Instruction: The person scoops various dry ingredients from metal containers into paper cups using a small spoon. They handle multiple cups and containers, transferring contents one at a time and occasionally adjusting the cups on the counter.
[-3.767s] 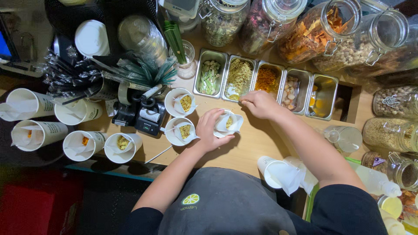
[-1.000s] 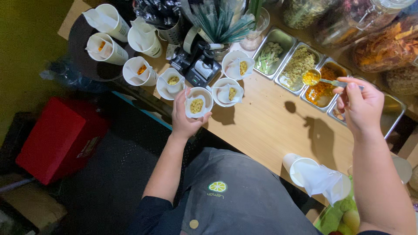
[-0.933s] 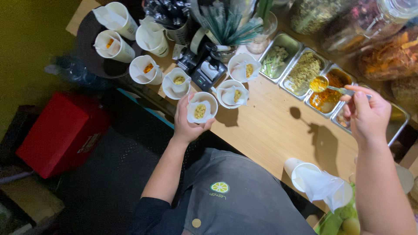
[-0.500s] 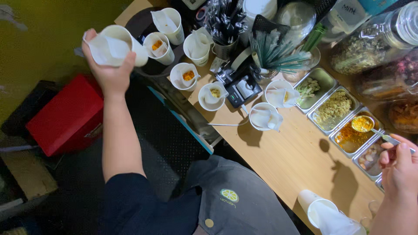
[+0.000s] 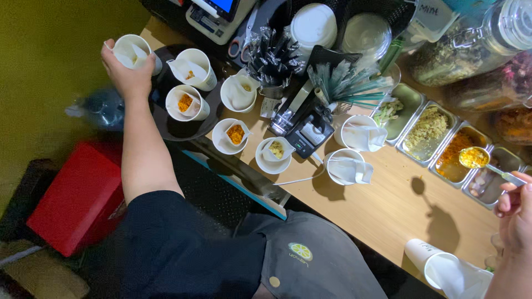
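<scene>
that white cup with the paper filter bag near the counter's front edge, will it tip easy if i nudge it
Probably yes. The cup looks like thin paper and seems to hold only a white filter bag, so it is likely very light. It would likely slide on the smooth wooden counter before tipping. The bag looks floppy, drooping over the rim, and may snag on a hand.

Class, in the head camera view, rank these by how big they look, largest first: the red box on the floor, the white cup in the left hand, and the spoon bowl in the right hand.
1. Red box, clearly largest.
2. White cup in the left hand.
3. Spoon bowl, held by the right hand.
The box lies farther from the camera than the cup and spoon, yet looks biggest.
</scene>
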Available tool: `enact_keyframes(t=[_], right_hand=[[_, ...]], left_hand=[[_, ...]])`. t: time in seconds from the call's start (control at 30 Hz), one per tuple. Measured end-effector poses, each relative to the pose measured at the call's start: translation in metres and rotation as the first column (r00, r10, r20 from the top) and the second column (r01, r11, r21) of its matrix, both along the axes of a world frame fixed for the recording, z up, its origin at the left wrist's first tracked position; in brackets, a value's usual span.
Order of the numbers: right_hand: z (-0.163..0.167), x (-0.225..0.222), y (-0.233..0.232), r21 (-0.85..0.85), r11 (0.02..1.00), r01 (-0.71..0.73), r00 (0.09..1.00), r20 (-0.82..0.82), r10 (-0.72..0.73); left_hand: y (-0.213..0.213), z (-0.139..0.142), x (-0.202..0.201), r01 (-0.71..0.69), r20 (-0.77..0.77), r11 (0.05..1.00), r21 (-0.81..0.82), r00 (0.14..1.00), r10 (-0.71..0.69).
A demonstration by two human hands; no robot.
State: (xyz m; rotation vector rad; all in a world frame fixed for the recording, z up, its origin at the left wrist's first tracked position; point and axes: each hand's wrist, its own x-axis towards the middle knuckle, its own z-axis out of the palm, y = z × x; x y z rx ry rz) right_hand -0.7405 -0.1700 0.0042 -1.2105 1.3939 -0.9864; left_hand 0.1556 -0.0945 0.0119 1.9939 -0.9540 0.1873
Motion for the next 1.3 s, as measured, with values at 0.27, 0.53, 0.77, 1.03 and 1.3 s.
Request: enact_keyframes(t=[0.27, 0.53, 0.77, 1.03, 1.3], right_hand=[[-0.004, 0.024, 0.005, 0.042, 0.999, 0.003, 0.999, 0.037, -0.005], [-0.003, 0.034, 0.003, 0.020, 1.000, -0.023, 0.998, 0.056, 0.022], [-0.008, 0.032, 0.009, 0.010, 1.000, -0.026, 0.999, 0.035, 0.026], [-0.007, 0.023, 0.016, 0.000, 1.000, 0.017, 0.984, 0.177, -0.017], [0.002, 0.030, 0.017, 0.008, 1.000, 0.021, 0.982, 0.186, -0.022]], left_hand=[[0.010, -0.012, 0.009, 0.105, 0.075, 0.992, 0.073, 0.991, -0.111], [0.015, 0.003, 0.027, 0.027, -0.110, 0.958, 0.284, 0.994, 0.004], [0.013, 0.008, 0.036, 0.046, -0.072, 0.946, 0.322, 0.997, -0.024], [0.031, -0.007, 0.020, 0.267, -0.270, 0.962, -0.049, 0.924, -0.270], [0.077, -0.006, -0.011, 0.213, -0.532, 0.947, -0.239, 0.787, -0.311]])
